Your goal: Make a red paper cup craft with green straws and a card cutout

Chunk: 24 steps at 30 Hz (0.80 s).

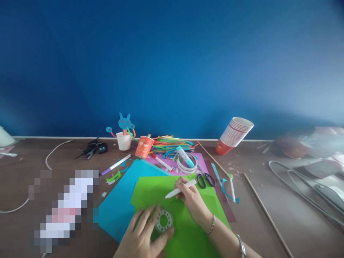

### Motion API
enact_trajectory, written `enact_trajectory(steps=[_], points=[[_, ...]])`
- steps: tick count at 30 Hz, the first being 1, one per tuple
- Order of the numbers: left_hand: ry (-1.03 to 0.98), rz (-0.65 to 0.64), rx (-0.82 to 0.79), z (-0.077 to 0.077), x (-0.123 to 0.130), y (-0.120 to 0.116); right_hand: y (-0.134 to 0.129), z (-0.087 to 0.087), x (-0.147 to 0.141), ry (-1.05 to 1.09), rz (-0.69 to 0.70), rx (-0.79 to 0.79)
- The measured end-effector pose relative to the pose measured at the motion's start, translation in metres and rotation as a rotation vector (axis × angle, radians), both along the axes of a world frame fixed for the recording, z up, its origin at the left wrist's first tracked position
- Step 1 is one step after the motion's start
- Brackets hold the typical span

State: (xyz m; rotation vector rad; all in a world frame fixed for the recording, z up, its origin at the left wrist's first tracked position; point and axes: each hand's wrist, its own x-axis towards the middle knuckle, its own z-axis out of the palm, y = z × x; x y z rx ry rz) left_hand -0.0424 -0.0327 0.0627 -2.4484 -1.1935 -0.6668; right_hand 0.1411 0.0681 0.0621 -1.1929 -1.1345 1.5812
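Note:
My right hand (188,197) pinches a white marker (174,193) with a reddish tip, which points left just over the green paper (193,234). Lying flat on that paper is a roll of tape (163,221) with a ring of holes in its core. My left hand (143,233) grips the roll, fingers along its left side and thumb at its lower right. Blue paper (120,202) sticks out on the left, and pink paper (200,161) lies behind. Black-handled scissors (205,180) rest at the green sheet's back edge.
A glue stick (185,157) lies across a white tape ring (179,168). Behind are colored sticks (172,145), a red cup (144,147) and a white cup (124,141) with a blue cat figure. Stacked cups (233,134) lean at right, near a wooden stick (266,211). Keys (94,147) lie left.

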Motion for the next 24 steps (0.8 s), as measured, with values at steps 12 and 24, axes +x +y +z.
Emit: enact_trajectory(steps=[12,24], points=[[0.05,-0.002,0.009,-0.001,-0.002,-0.004,-0.005,0.019,0.002,0.105,-0.073,-0.015],[0.141,-0.01,-0.092,0.001,-0.005,-0.007,-0.024,0.022,0.014,-0.251,0.134,0.192]])
